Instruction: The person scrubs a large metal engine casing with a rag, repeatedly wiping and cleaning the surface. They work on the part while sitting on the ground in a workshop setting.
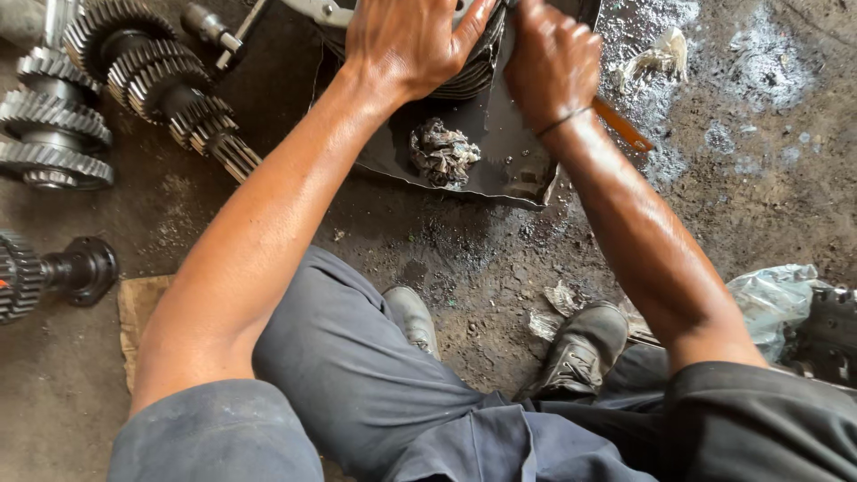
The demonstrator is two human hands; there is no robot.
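At the far edge, our left hand (406, 40) presses spread fingers on a ribbed round part (469, 76) in a dark tray (509, 174); our right hand (549, 62) fists an orange-handled tool (622, 125) (gear shafts (170, 85) crowd left, bare floor right).

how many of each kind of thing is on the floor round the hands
gear shafts: 3, first, second, third
dark metal tray: 1
greasy rag: 1
orange-handled tool: 1
plastic bag: 1
total: 7
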